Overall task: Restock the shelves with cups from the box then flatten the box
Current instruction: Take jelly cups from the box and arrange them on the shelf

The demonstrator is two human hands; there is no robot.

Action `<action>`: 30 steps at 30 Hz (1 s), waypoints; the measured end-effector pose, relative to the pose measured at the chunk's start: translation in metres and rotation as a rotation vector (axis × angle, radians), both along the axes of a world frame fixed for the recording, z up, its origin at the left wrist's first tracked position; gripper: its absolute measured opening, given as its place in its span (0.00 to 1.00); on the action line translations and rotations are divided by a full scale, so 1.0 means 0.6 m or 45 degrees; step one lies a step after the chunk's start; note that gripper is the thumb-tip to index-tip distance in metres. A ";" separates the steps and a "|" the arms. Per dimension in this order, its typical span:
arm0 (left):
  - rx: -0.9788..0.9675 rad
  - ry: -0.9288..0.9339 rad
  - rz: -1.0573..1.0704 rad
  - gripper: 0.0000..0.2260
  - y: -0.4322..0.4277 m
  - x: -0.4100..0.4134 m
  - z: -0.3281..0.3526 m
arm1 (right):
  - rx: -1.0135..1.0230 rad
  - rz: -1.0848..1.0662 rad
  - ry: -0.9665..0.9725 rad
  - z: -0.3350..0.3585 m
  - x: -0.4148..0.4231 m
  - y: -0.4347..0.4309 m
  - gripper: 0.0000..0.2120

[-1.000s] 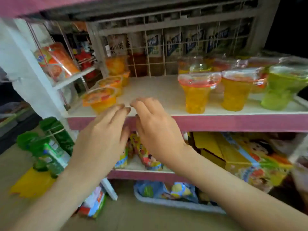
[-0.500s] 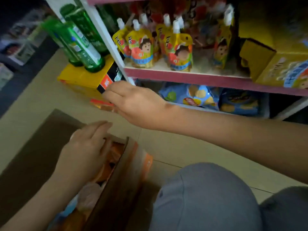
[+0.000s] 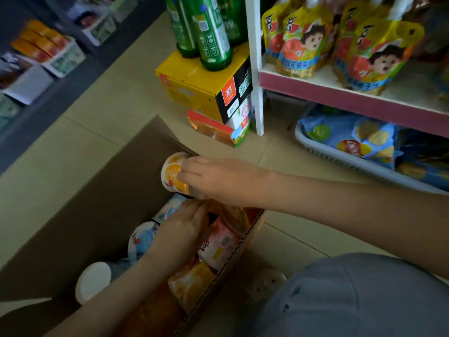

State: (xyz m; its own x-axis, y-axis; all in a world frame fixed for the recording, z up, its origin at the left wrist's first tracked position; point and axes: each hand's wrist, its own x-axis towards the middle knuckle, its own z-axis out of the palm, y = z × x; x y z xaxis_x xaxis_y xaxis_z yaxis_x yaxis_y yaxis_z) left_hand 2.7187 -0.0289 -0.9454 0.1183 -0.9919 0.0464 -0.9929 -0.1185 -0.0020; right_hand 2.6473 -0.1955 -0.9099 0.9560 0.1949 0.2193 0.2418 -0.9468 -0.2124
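Note:
An open brown cardboard box (image 3: 97, 205) stands on the floor below me, holding several sealed jelly cups. My right hand (image 3: 218, 181) grips an orange cup (image 3: 171, 175) by its side, tilted so its lid faces left, just above the box. My left hand (image 3: 179, 229) reaches down into the box among the cups, its fingers curled around the amber body of a cup (image 3: 233, 218); the contact is partly hidden. A blue-lidded cup (image 3: 142, 239) and a pink-lidded cup (image 3: 218, 244) lie beside it.
The pink-edged shelf (image 3: 340, 98) at upper right carries yellow drink pouches (image 3: 301, 42). A basket of blue snack bags (image 3: 352, 142) sits under it. Green bottles (image 3: 211, 32) stand on stacked yellow cartons (image 3: 199, 91) by the white shelf post. My knee (image 3: 352, 300) is at lower right.
My view dropped from the upper shelf to the floor box. Both hands came down; the right one now holds an orange cup and the left has gone deeper among the cups.

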 end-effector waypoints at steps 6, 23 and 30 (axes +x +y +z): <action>-0.120 0.100 -0.107 0.22 -0.031 -0.011 -0.032 | -0.282 -0.112 -0.040 -0.007 -0.019 -0.058 0.14; -0.254 0.130 -0.331 0.07 -0.071 0.011 0.029 | 0.175 -0.122 0.660 0.020 -0.054 -0.089 0.37; -0.503 -0.043 -0.250 0.10 -0.115 0.024 0.128 | 0.622 -0.208 0.361 0.063 -0.046 -0.097 0.32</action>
State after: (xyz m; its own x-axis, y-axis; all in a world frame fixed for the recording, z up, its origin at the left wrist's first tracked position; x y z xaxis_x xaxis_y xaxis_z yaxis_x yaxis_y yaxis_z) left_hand 2.7333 -0.0981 -0.8688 -0.0789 -0.9009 0.4269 -0.9969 0.0745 -0.0270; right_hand 2.6195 -0.2540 -0.8719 0.9996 -0.0192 -0.0220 -0.0291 -0.7428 -0.6689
